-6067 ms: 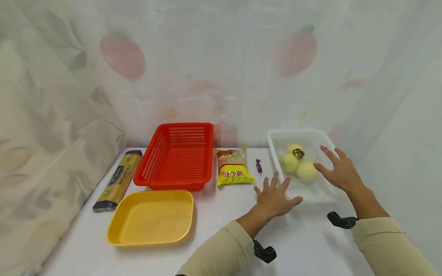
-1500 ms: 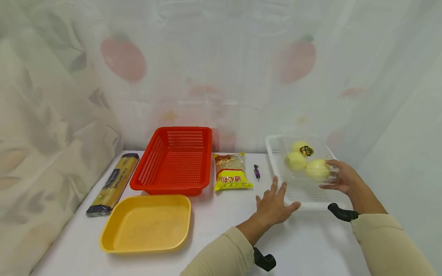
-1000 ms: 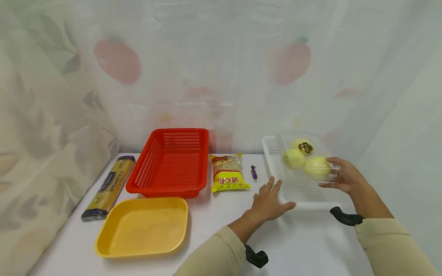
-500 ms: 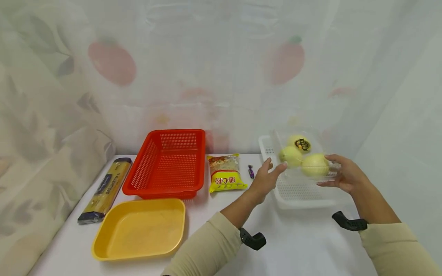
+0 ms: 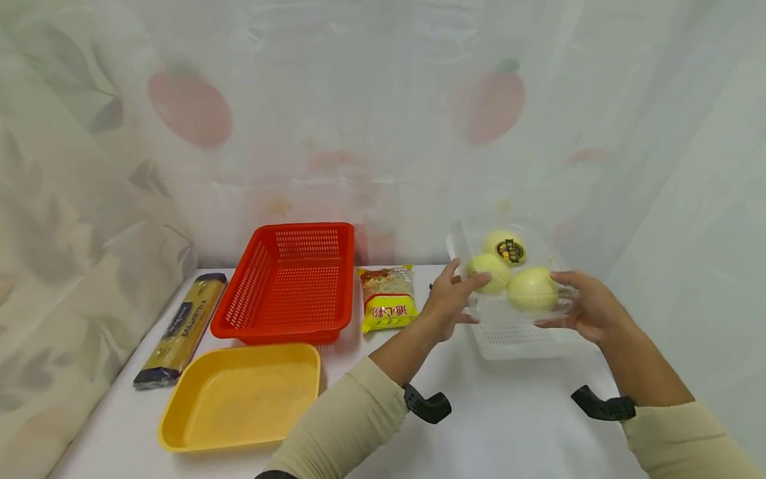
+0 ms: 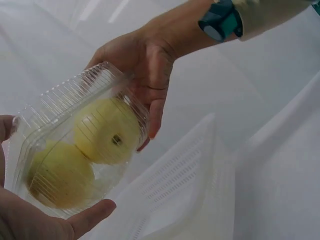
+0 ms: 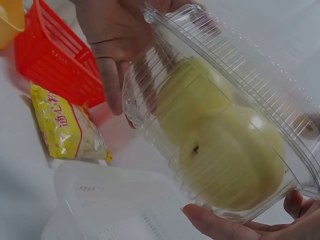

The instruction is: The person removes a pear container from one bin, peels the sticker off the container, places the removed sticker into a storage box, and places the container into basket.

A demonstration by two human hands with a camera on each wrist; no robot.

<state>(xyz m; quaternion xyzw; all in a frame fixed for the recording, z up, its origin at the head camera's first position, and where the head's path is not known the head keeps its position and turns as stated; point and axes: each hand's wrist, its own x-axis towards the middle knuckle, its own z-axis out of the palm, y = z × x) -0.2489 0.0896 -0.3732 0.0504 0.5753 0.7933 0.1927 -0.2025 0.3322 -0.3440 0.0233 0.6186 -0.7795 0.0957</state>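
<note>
Clear clamshell of apples: gripped by curled left hand and right hand; sticker seen overhead, apple stem ends seen at wrists.

Both forearms raised and extended forward, beige sleeves, black wrist mounts. Left hand fingers curled, thumb up, gripping from the left. Right hand cupped, fingers curled, gripping from the right.

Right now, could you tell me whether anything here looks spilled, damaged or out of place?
Nothing stands out. The clear clamshell of yellow fruit is closed and intact, held between both hands above the white basket; the noodle packet lies flat.
</note>
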